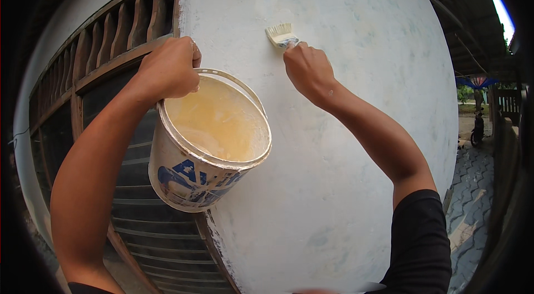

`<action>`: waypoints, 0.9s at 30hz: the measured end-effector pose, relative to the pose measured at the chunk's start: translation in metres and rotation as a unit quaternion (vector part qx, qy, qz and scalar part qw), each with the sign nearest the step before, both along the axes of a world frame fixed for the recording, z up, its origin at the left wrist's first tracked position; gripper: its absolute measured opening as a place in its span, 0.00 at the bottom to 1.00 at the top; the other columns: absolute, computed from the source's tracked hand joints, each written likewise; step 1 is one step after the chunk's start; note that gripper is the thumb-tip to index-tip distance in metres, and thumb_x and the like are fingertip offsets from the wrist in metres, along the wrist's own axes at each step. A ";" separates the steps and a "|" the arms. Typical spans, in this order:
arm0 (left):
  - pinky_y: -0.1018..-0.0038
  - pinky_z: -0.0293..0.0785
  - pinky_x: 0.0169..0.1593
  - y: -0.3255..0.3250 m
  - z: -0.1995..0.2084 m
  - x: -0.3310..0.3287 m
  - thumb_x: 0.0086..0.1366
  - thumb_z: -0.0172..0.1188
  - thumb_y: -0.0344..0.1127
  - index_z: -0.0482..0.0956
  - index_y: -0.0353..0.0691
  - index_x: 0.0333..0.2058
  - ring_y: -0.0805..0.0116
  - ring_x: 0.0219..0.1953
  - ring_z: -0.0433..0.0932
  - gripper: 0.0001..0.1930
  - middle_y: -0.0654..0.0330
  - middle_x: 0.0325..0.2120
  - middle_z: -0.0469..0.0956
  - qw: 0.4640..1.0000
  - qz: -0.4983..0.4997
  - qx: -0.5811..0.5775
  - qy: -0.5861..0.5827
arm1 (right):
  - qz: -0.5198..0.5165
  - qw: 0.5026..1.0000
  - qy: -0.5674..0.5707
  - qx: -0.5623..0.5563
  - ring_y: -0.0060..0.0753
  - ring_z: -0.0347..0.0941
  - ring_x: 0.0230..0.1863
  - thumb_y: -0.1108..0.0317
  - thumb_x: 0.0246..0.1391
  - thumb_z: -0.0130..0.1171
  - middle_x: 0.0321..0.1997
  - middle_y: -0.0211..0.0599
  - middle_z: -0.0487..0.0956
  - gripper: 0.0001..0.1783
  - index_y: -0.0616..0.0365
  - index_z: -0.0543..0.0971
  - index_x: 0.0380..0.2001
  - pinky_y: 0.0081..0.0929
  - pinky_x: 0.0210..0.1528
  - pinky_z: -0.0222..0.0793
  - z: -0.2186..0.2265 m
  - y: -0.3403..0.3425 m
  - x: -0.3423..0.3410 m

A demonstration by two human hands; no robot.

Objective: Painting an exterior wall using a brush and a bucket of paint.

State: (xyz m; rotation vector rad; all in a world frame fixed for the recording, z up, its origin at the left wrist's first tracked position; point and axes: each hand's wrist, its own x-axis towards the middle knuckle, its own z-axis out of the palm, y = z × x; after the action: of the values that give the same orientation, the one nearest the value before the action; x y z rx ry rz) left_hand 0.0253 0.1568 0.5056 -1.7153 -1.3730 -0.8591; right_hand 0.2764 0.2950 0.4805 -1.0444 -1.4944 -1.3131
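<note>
Left forearm (83,183) left of bucket (167,155); left hand (169,68) clenched on bucket's upper-left rim. Pale-yellow liquid (214,116) inside. Right hand (308,71), above right of bucket, grasps brush (282,33) at white wall (345,166). Open wall stretches right of bucket; wooden window frame (114,66) edge left.

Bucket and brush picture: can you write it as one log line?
left hand: holds bucket at rim | right hand: holds brush, bristles up | wall: behind brush | bucket: yellowish inside
</note>
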 end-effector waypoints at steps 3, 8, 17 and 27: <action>0.61 0.78 0.41 -0.006 -0.005 -0.007 0.45 0.70 0.22 0.83 0.32 0.30 0.48 0.38 0.85 0.10 0.45 0.31 0.84 1.000 0.010 0.005 -0.014 | 0.019 0.988 -0.052 -0.143 0.52 0.80 0.27 0.80 0.57 0.53 0.25 0.53 0.80 0.12 0.69 0.84 0.39 0.43 0.28 0.75 -0.031 -0.057 -0.013; 0.61 0.78 0.41 0.000 -0.003 0.001 0.44 0.73 0.23 0.82 0.30 0.29 0.50 0.38 0.84 0.12 0.44 0.31 0.84 1.000 0.016 -0.004 -0.008 | -0.012 0.996 0.044 -0.072 0.51 0.80 0.28 0.80 0.52 0.55 0.29 0.48 0.84 0.13 0.60 0.87 0.37 0.43 0.30 0.75 0.014 -0.091 0.002; 0.62 0.78 0.43 0.000 -0.006 0.008 0.45 0.75 0.25 0.81 0.27 0.30 0.51 0.37 0.84 0.14 0.43 0.31 0.83 1.000 0.005 0.007 -0.016 | -0.011 0.999 0.023 -0.023 0.55 0.83 0.29 0.78 0.61 0.53 0.36 0.60 0.81 0.12 0.78 0.79 0.43 0.42 0.29 0.80 -0.019 0.005 -0.009; 0.62 0.77 0.43 -0.023 -0.022 -0.003 0.46 0.76 0.25 0.81 0.27 0.30 0.52 0.38 0.85 0.14 0.43 0.32 0.84 0.998 0.036 0.007 -0.048 | 0.066 0.997 0.048 0.008 0.51 0.78 0.24 0.80 0.47 0.57 0.23 0.50 0.80 0.04 0.64 0.79 0.22 0.45 0.26 0.72 0.010 -0.083 0.037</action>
State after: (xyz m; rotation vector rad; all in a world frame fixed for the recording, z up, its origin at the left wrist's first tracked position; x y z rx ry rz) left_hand 0.0222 0.1337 0.4840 -1.6224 -1.4787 -0.9196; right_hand 0.3135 0.2116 0.4900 -0.9683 -1.4529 -1.1646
